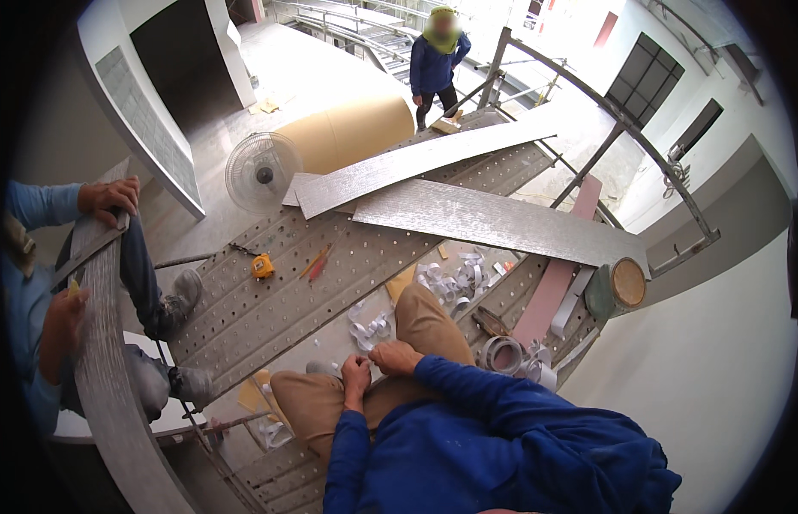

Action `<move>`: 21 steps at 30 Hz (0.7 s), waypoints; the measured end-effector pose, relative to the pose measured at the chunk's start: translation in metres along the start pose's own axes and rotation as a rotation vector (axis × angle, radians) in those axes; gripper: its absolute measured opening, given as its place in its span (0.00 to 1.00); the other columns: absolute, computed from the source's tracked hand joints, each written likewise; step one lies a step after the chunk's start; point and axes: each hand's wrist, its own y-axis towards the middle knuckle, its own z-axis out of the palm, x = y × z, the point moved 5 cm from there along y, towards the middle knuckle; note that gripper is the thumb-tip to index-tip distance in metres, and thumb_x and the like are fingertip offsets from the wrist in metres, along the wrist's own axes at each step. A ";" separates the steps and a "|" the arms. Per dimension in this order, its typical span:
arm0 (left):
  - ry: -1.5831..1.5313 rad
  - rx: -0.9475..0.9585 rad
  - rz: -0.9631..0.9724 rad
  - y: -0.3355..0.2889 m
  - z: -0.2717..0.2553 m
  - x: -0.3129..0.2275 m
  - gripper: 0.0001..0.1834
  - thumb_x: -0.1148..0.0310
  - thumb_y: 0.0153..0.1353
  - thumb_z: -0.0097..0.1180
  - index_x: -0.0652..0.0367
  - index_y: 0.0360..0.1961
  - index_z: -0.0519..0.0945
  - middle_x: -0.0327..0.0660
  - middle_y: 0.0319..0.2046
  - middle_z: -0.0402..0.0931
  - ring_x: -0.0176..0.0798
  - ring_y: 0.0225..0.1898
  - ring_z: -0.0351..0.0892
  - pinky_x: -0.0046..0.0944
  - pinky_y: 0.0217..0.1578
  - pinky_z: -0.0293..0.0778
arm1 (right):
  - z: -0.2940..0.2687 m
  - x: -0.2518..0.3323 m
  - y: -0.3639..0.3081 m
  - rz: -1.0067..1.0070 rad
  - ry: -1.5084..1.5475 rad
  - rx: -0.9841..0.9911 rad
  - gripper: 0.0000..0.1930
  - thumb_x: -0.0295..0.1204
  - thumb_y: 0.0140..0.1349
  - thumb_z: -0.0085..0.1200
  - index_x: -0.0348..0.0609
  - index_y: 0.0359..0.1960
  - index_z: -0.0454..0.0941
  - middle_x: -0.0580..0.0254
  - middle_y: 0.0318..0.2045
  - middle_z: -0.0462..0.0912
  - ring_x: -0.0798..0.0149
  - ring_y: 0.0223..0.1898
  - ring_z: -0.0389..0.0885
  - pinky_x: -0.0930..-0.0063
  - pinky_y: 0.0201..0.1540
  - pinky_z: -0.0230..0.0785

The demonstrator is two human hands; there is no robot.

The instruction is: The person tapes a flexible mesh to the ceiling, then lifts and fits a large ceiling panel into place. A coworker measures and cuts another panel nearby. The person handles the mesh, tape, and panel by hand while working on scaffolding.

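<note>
My left hand [356, 375] and my right hand [396, 358] are close together in front of my knees, both with fingers closed. Whatever they pinch between them is too small to make out. Just beyond them lie curled white strips [370, 329], and a larger heap of white curls [457, 279] is past my right knee. A roll of tape [502, 355] rests to the right of my right forearm, beside a dark hand tool [490, 322] whose kind is unclear.
Long grey wood-grain planks [493, 219] cross the perforated metal platform [236, 308]. A yellow tape measure [262, 265] and pencils [318, 262] lie on it. At left a co-worker's hand [109, 200] holds another plank [108, 343]. A fan [264, 175], scaffold frame [624, 125] and standing person [435, 67] are beyond.
</note>
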 end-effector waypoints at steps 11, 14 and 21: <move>-0.067 0.048 -0.135 -0.002 -0.004 -0.010 0.09 0.71 0.52 0.59 0.65 0.32 0.84 0.54 0.31 0.85 0.56 0.37 0.86 0.49 0.42 0.80 | -0.002 0.004 -0.001 -0.056 -0.047 -0.010 0.07 0.26 0.57 0.54 0.39 0.32 0.83 0.44 0.29 0.86 0.41 0.34 0.88 0.48 0.37 0.79; -0.070 0.044 -0.141 -0.001 -0.005 -0.011 0.08 0.71 0.52 0.58 0.64 0.31 0.85 0.54 0.30 0.85 0.55 0.36 0.86 0.49 0.41 0.80 | -0.001 0.004 0.000 -0.049 -0.050 0.018 0.07 0.26 0.57 0.54 0.39 0.32 0.83 0.44 0.30 0.86 0.41 0.34 0.88 0.48 0.37 0.79; -0.062 0.012 -0.055 0.002 -0.001 -0.003 0.06 0.76 0.55 0.53 0.65 0.29 0.82 0.42 0.21 0.80 0.37 0.20 0.81 0.39 0.21 0.79 | -0.003 0.004 -0.001 0.007 -0.035 0.034 0.06 0.26 0.55 0.56 0.39 0.29 0.85 0.44 0.30 0.87 0.42 0.35 0.89 0.49 0.39 0.80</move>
